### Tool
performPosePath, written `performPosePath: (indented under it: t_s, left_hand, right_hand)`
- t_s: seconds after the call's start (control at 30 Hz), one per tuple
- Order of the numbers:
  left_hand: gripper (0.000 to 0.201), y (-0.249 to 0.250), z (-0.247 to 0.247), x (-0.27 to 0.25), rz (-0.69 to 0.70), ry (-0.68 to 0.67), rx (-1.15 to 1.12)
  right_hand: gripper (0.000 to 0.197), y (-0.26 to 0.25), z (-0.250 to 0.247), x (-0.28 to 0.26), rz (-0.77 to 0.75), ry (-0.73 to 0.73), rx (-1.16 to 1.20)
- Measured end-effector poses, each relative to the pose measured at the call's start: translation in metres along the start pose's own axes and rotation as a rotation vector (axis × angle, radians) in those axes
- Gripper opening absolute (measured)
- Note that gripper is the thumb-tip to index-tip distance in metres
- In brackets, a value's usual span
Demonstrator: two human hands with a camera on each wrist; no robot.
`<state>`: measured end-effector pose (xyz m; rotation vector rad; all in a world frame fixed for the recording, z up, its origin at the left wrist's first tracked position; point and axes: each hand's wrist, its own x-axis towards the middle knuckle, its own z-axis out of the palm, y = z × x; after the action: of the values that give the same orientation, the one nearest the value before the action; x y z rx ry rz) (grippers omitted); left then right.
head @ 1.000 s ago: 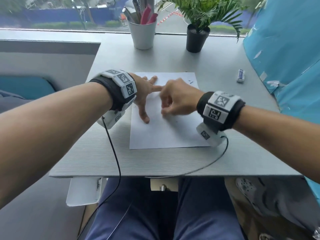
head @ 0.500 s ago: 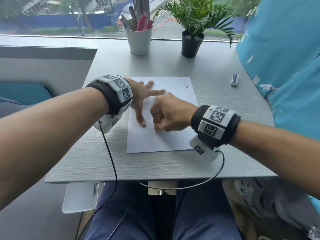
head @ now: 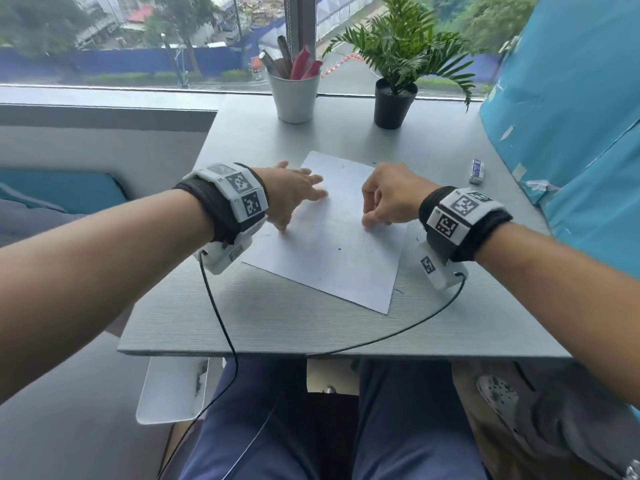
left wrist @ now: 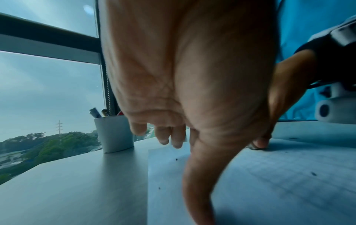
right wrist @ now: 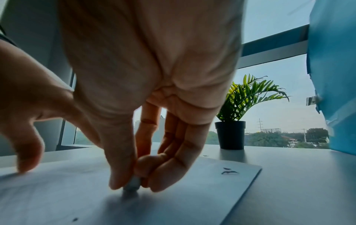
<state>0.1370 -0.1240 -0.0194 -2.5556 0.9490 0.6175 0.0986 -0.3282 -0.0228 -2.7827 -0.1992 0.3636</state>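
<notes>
- I am pinching a small grey eraser nub (right wrist: 132, 185) between the thumb and curled fingers of my right hand (head: 388, 197) and pressing its tip onto the paper (head: 332, 265), close to the sheet's 3 o'clock edge.
- I am spreading my left hand (head: 294, 195) flat with straight fingers. It is grasping nothing and is pinning the sheet's 9 o'clock side to the table (head: 277, 327).
- The paper is lying skewed, its long axis running roughly from 7 o'clock near me to 1 o'clock.
- A few short dark marks (right wrist: 229, 171) are sitting at about 1 o'clock from the nub, near the far right corner. My right hand is the nearer one, so I am judging that the next rubbing strokes should head that way while the left hand braces.
</notes>
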Motion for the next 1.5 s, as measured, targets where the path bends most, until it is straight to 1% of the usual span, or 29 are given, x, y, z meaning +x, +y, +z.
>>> performPosePath:
  t_s: [0.07, 0.1, 0.17, 0.23, 0.37, 0.47, 0.57, 0.6, 0.63, 0.73, 0.77, 0.8, 0.9, 0.93, 0.97, 1.0, 1.07, 1.1, 1.13, 1.2, 1.27, 1.3, 1.33, 1.37, 1.43, 1.47, 1.5]
  left_hand:
    - [0.098, 0.001, 0.01, -0.005, 0.031, 0.044, -0.08]
    - [0.101, 0.0, 0.015, -0.008, 0.031, 0.046, -0.147]
    - [0.12, -0.002, 0.026, -0.014, 0.016, 0.004, -0.262]
    - [0.136, -0.002, 0.033, -0.017, 0.017, -0.027, -0.32]
    - [0.148, -0.003, 0.041, -0.015, 0.021, -0.055, -0.367]
    - [0.155, -0.005, 0.041, -0.013, 0.023, -0.086, -0.367]
    - [0.149, -0.004, 0.04, -0.013, 0.016, -0.105, -0.365]
    - [0.146, -0.004, 0.04, -0.013, 0.019, -0.106, -0.362]
    - [0.143, -0.003, 0.039, -0.013, 0.022, -0.108, -0.36]
    - [0.136, 0.0, 0.037, -0.012, 0.008, -0.108, -0.331]
    - [0.136, 0.001, 0.037, -0.012, 0.004, -0.11, -0.321]
    - [0.14, 0.001, 0.037, -0.012, -0.002, -0.111, -0.319]
    - [0.146, -0.002, 0.04, -0.015, -0.021, -0.124, -0.336]
    - [0.147, 0.0, 0.038, -0.015, -0.024, -0.126, -0.328]
    - [0.146, 0.003, 0.035, -0.016, -0.024, -0.131, -0.312]
    - [0.142, 0.006, 0.032, -0.017, -0.02, -0.139, -0.296]
    - [0.127, 0.009, 0.029, -0.019, 0.004, -0.144, -0.284]
    - [0.125, 0.009, 0.028, -0.019, 0.011, -0.14, -0.284]
    - [0.13, 0.008, 0.029, -0.019, 0.008, -0.141, -0.283]
    - [0.145, 0.007, 0.03, -0.018, -0.012, -0.145, -0.277]
    - [0.149, 0.008, 0.031, -0.017, -0.026, -0.145, -0.274]
    - [0.149, 0.008, 0.03, -0.017, -0.032, -0.145, -0.269]
    - [0.146, 0.009, 0.028, -0.016, -0.033, -0.145, -0.262]
    - [0.142, 0.01, 0.028, -0.016, -0.028, -0.146, -0.26]
    - [0.131, 0.011, 0.027, -0.014, -0.001, -0.149, -0.26]
    - [0.131, 0.011, 0.027, -0.013, 0.001, -0.152, -0.262]
    - [0.136, 0.012, 0.027, -0.013, -0.008, -0.154, -0.262]
  right_hand:
    - [0.015, -0.002, 0.001, -0.001, -0.012, 0.005, -0.016]
    - [0.014, -0.003, 0.0, -0.001, -0.016, 0.008, -0.032]
    - [0.013, -0.007, -0.002, -0.004, -0.027, 0.009, -0.071]
    - [0.01, -0.013, -0.002, -0.004, -0.08, 0.03, -0.089]
    - [0.007, -0.039, 0.008, -0.001, -0.246, 0.051, 0.001]
    - [0.006, -0.045, 0.014, 0.008, -0.254, 0.078, 0.026]
    - [0.004, -0.046, 0.021, 0.011, -0.227, 0.115, 0.042]
    - [0.004, -0.048, 0.025, 0.006, -0.235, 0.106, 0.052]
    - [0.005, -0.052, 0.03, -0.001, -0.263, 0.069, 0.053]
    - [0.009, -0.064, 0.036, -0.019, -0.391, -0.133, 0.02]
    - [0.009, -0.063, 0.033, -0.016, -0.396, -0.153, 0.021]
    - [0.009, -0.059, 0.028, -0.008, -0.37, -0.134, 0.033]
    - [0.013, -0.049, 0.017, 0.018, -0.242, -0.001, 0.088]
    - [0.014, -0.048, 0.019, 0.017, -0.227, 0.028, 0.096]
    - [0.013, -0.051, 0.024, 0.011, -0.234, 0.026, 0.099]
    - [0.01, -0.055, 0.031, 0.002, -0.267, -0.003, 0.099]
    - [0.008, -0.065, 0.04, -0.018, -0.367, -0.135, 0.074]
    - [0.008, -0.065, 0.038, -0.019, -0.392, -0.184, 0.051]
    - [0.008, -0.062, 0.032, -0.013, -0.381, -0.188, 0.033]
    - [0.009, -0.048, 0.016, 0.009, -0.268, -0.079, 0.036]
    - [0.016, -0.038, 0.008, 0.022, -0.185, 0.03, 0.048]
    - [0.017, -0.04, 0.012, 0.02, -0.188, 0.054, 0.044]
    - [0.014, -0.047, 0.017, 0.011, -0.213, 0.038, 0.035]
    - [0.011, -0.054, 0.024, -0.001, -0.265, -0.01, 0.036]
    - [0.006, -0.064, 0.036, -0.025, -0.368, -0.164, 0.041]
    - [0.005, -0.064, 0.035, -0.028, -0.402, -0.206, 0.024]
    - [0.005, -0.06, 0.03, -0.022, -0.398, -0.193, 0.004]
